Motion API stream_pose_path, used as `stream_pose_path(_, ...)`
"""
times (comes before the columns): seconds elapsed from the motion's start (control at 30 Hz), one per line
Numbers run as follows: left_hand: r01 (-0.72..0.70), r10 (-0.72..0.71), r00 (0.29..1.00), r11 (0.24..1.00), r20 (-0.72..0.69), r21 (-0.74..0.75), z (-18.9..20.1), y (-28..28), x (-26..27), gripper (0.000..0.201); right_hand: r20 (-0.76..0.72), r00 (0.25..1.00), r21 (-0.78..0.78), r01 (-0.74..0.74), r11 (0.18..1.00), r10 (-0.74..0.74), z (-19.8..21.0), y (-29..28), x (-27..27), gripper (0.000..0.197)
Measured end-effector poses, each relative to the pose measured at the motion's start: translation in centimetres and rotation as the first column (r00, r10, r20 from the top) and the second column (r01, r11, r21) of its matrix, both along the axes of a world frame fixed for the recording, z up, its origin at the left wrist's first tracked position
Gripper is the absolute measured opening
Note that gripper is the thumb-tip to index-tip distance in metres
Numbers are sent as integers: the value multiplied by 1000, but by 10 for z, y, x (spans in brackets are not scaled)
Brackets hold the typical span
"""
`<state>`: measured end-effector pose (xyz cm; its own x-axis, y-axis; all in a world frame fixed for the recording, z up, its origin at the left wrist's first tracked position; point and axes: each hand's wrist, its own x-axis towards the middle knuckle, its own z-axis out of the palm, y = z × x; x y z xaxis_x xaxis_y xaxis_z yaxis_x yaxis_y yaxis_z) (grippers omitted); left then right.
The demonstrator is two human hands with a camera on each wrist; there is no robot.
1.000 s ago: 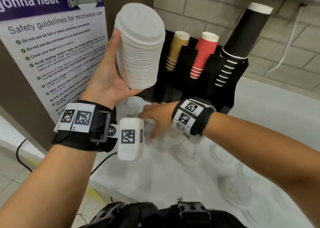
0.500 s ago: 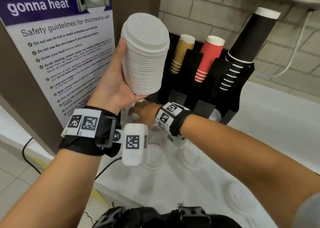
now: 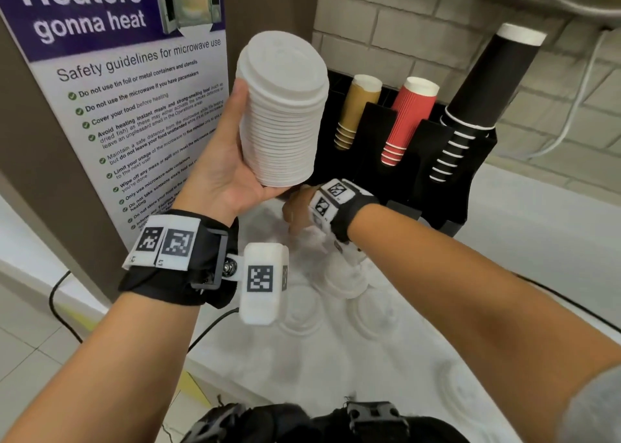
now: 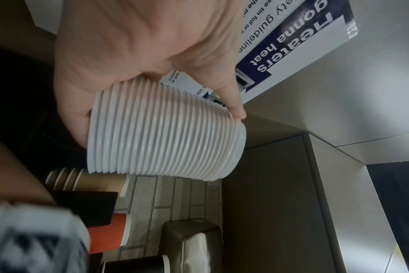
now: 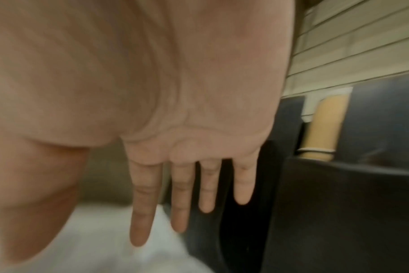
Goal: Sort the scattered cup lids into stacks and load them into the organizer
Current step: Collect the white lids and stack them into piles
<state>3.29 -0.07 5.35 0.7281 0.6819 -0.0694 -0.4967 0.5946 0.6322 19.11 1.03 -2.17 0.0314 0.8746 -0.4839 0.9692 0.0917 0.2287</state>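
A pale brick wall (image 3: 386,29) runs along the far side. On the left, a brown panel (image 3: 30,160) carries a microwave safety poster (image 3: 134,82). Pale floor tiles (image 3: 30,352) lie near left, under a white counter (image 3: 537,234).

Right hand (image 3: 297,212) fingers hidden under stack of lids (image 3: 282,113) in head view. Right wrist view motion-blurred. Loose lids (image 3: 299,311) on bench (image 3: 537,241) washed out, count unclear.

Lid stack (image 3: 282,113) in left hand (image 3: 228,177), above counter (image 3: 521,241); organizer (image 3: 420,160) behind (cups (image 3: 408,119) inside).
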Motion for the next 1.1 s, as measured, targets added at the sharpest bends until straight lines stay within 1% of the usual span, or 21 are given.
stream_pose_path(0.03, 6, -6, 1000, 1000, 1, -2, 0, 0, 0, 86, -97, 994, 49, 48, 998, -44, 10, -5, 6, 44)
stream_pose_path(0.07, 6, -6, 1000, 1000, 0, -3, 1, 0, 1, 86, -268, 959, 124, 129, 984, -92, 21, -11, 12, 46)
stream_pose_path(0.1, -2, 2, 1000, 1000, -2, -3, 1, -1, 2, 87, -512, 851, 176, 241, 954, -121, 33, -18, 17, 44)
stream_pose_path(0.13, -18, 18, 1000, 1000, -8, -6, 2, -2, 3, 89, -744, 656, 166, 369, 914, -130, 43, -28, 23, 44)
stream_pose_path(0.17, -34, 34, 999, 999, -15, -8, 2, -3, 5, 93, -906, 406, 100, 479, 872, -120, 51, -40, 26, 49)
stream_pose_path(0.2, -40, 40, 999, 999, -17, -8, 2, -5, 7, 99, -982, 164, 6, 540, 841, -99, 56, -52, 27, 56)
stream_pose_path(0.23, -33, 32, 999, 999, -14, -3, 2, -7, 10, 105, -996, -39, -83, 553, 829, -74, 59, -64, 25, 62)
stream_pose_path(0.3, -13, 13, 1000, 1000, -20, 29, -1, -12, 15, 113, -951, -309, -170, 512, 842, -4, 58, -81, 18, 72)
stream_pose_path(0.33, -13, 15, 999, 999, -39, 46, -3, -15, 17, 115, -913, -405, -179, 496, 850, 44, 56, -86, 13, 74)
stream_pose_path(0.4, -31, 38, 995, 996, -88, 78, -8, -17, 22, 121, -832, -540, -188, 490, 851, 128, 52, -94, 4, 76)
stream_pose_path(0.47, -33, 51, 991, 989, -122, 147, -12, -19, 25, 123, -749, -639, -214, 483, 849, 174, 47, -98, -1, 76)
stream_pose_path(0.53, -41, 83, 985, 966, -153, 256, -14, -21, 26, 123, -693, -693, -236, 476, 847, 196, 41, -102, -4, 77)
stream_pose_path(0.6, -121, 212, 956, 915, -203, 385, -17, -22, 28, 131, -674, -708, -253, 490, 834, 211, 37, -104, -6, 75)
stream_pose_path(0.67, -221, 407, 878, 813, -254, 539, -19, -19, 29, 141, -658, -723, -277, 492, 825, 210, 33, -104, -7, 72)
stream_pose_path(0.73, -293, 577, 795, 636, -188, 714, -18, -18, 28, 134, -641, -740, -299, 485, 822, 204, 29, -105, -8, 71)
stream_pose_path(0.8, -316, 677, 736, 381, -29, 869, -15, -17, 26, 126, -634, -749, -314, 478, 820, 194, 26, -105, -9, 70)
stream_pose_path(0.87, -279, 726, 681, 137, 95, 951, -12, -15, 24, 111, -625, -759, -333, 472, 817, 183, 22, -104, -10, 69)
stream_pose_path(0.9, -253, 739, 663, 77, 115, 964, -11, -14, 23, 99, -616, -768, -347, 465, 815, 176, 21, -102, -11, 68)
stream_pose_path(0.93, -230, 751, 652, 62, 107, 971, -10, -13, 21, 86, -605, -779, -363, 457, 812, 168, 20, -100, -11, 68)
stream_pose_path(1.0, -149, 779, 627, 102, 14, 983, -9, -11, 17, 65, -581, -799, -396, 441, 806, 152, 17, -96, -12, 68)
stream_pose_path(1.1, 105, 829, 516, 191, -218, 976, -8, -3, 7, 62, -575, -811, -442, 420, 793, 109, 12, -87, -15, 69)
